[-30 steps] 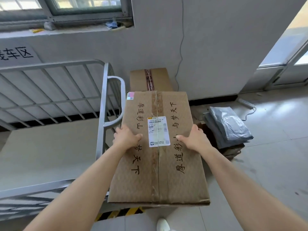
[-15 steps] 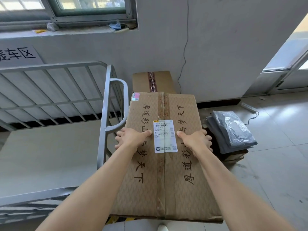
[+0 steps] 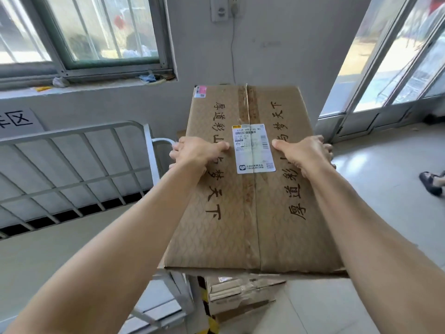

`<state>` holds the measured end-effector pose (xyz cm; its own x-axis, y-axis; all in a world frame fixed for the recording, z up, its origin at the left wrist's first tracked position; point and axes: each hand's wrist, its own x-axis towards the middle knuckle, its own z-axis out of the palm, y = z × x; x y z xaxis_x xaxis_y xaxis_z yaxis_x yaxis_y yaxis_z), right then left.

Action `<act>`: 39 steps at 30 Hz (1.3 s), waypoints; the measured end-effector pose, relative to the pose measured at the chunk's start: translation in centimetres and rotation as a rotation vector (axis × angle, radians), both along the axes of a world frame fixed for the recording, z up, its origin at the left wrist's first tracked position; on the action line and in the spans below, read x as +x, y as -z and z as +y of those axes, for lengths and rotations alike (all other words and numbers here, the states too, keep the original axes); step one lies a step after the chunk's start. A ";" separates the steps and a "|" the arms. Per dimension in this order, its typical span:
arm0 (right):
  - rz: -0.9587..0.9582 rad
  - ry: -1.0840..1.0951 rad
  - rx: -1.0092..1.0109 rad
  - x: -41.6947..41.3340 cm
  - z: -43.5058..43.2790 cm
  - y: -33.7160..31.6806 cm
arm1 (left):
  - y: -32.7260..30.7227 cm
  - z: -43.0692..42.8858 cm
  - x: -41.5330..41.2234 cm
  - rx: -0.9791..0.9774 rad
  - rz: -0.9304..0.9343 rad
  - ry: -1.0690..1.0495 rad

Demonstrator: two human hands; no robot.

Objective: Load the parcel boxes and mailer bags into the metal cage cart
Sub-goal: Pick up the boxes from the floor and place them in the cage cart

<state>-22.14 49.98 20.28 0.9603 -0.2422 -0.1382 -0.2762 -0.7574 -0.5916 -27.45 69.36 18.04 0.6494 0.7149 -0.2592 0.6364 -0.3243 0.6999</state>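
Plainly, the large cardboard parcel box (image 3: 250,189) is held up in front of the person, flat side upward and its far end tipped toward the wall; the left hand (image 3: 195,151) grips the box's left edge, thumb laid across the top and fingers curled down over the side; the right hand (image 3: 303,153) grips the box's right edge in the same way, thumb pointing inward; between the two thumbs, on the box's taped centre seam, sits a white shipping label (image 3: 252,148); a small pink sticker (image 3: 200,91) marks the box's far left corner, and dark printed characters run along both top flaps; to the left of the box stands the metal cage cart (image 3: 72,150), its barred side rail and curved end handle reaching the box's left edge beside the left hand, its pale bed (image 3: 60,249) lying lower and left of the box; whether the box touches the cart cannot be told; below the box's near edge a crumpled smaller carton (image 3: 240,290) shows, with a yellow and black striped strip (image 3: 209,317) just left of it; beyond the box's far end a cable (image 3: 233,44) hangs down the grey wall from a socket (image 3: 222,8); up and left of the box is a barred window (image 3: 96,32); right of the box are glass doors (image 3: 397,56) and, on the floor, a sandalled foot (image 3: 431,183).
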 end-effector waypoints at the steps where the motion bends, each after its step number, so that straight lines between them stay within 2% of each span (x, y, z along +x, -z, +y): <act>1: -0.043 -0.005 0.006 -1.0 0.2 -1.6 | -1.5 0.4 -0.9 0.009 -0.045 0.009; 8: -0.306 -0.083 0.132 -9.0 6.2 -10.4 | -10.2 6.9 -9.2 0.001 -0.357 -0.083; 12: -0.381 -0.202 0.242 -12.2 12.0 -12.3 | -12.9 11.8 -14.8 0.070 -0.439 -0.188; 16: -0.379 -0.366 0.314 -14.4 18.8 -12.6 | -13.8 16.7 -20.3 0.153 -0.415 -0.326; 21: -0.300 -0.578 0.369 -16.6 28.6 -11.1 | -13.2 22.7 -26.4 0.142 -0.384 -0.480; 29: -0.076 -0.813 0.342 -18.6 43.9 -5.6 | -9.6 32.5 -30.9 0.194 -0.224 -0.641; 34: 0.006 -0.878 0.249 -19.2 50.8 -1.5 | -4.8 39.7 -32.1 0.149 -0.137 -0.804; 39: 0.086 -0.835 0.215 -19.7 57.1 3.1 | -0.3 46.1 -32.4 0.094 -0.058 -0.767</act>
